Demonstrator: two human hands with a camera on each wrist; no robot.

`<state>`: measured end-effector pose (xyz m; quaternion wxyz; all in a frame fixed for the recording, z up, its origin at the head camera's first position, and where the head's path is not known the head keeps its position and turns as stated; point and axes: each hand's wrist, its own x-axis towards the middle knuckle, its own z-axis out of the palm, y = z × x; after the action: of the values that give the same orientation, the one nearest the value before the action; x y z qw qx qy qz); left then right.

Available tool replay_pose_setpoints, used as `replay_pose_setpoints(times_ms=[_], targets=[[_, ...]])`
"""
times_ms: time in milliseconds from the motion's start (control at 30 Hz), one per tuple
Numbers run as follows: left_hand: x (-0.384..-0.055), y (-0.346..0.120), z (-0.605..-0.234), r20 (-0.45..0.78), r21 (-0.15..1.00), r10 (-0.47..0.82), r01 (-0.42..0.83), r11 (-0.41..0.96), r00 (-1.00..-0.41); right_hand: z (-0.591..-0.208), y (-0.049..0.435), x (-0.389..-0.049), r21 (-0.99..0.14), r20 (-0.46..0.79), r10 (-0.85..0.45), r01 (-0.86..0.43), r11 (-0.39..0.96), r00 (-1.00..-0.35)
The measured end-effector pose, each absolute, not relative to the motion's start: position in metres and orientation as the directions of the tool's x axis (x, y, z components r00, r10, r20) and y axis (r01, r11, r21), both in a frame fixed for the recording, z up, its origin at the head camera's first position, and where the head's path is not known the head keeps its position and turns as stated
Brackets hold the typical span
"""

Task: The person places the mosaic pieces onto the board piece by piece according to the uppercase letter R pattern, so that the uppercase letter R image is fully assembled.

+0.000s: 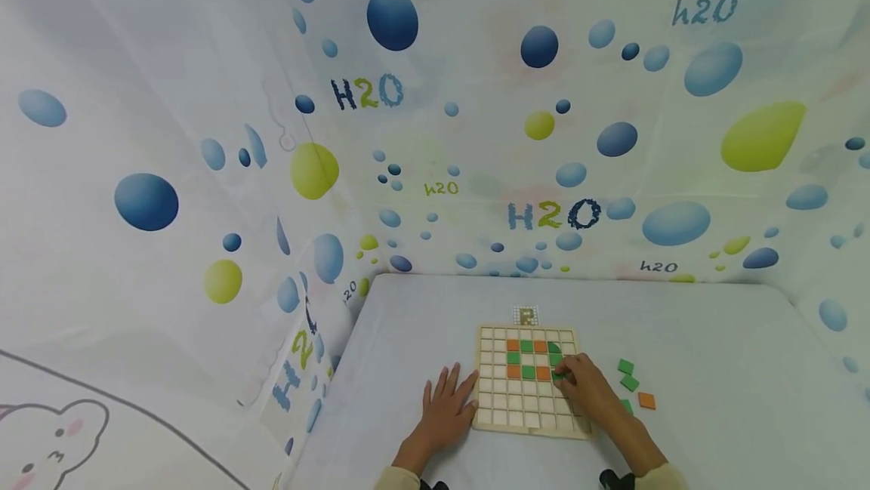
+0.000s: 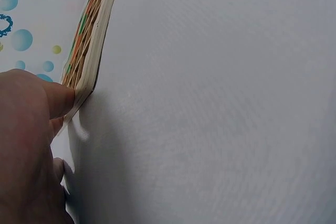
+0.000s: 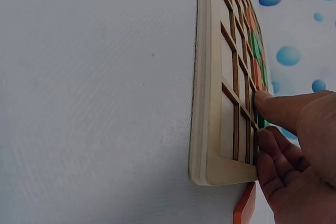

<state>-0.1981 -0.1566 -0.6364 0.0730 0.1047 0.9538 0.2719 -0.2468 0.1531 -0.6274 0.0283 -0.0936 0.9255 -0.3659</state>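
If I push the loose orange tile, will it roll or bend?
The orange tile probably won't roll: it's flat with corners. Its straight edges suggest it's stiff, not bendy. Lying flat on the table, it might slide.

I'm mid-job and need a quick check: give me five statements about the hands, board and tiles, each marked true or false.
1. The right hand pinches a green tile at the grid board. True.
2. The left hand is holding a tile. False: the left hand holds no tile; its fingers are spread beside the board's left edge.
3. Loose tiles lie to the right of the board. True.
4. The pattern card lies along the board's near edge. False: it is at the far edge.
5. Every loose tile is green. False: one is an orange tile.
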Motion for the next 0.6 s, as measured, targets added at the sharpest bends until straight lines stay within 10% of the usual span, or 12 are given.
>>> replay_pose_setpoints(times_ms=[600], targets=[[-0.1980, -0.1566, -0.6379, -0.049, 0.549, 0.246, 0.180, 0.816, -0.968, -0.6299, 0.1550, -0.2556, -0.687, 0.023, -0.230, -0.183, 0.703, -0.973]])
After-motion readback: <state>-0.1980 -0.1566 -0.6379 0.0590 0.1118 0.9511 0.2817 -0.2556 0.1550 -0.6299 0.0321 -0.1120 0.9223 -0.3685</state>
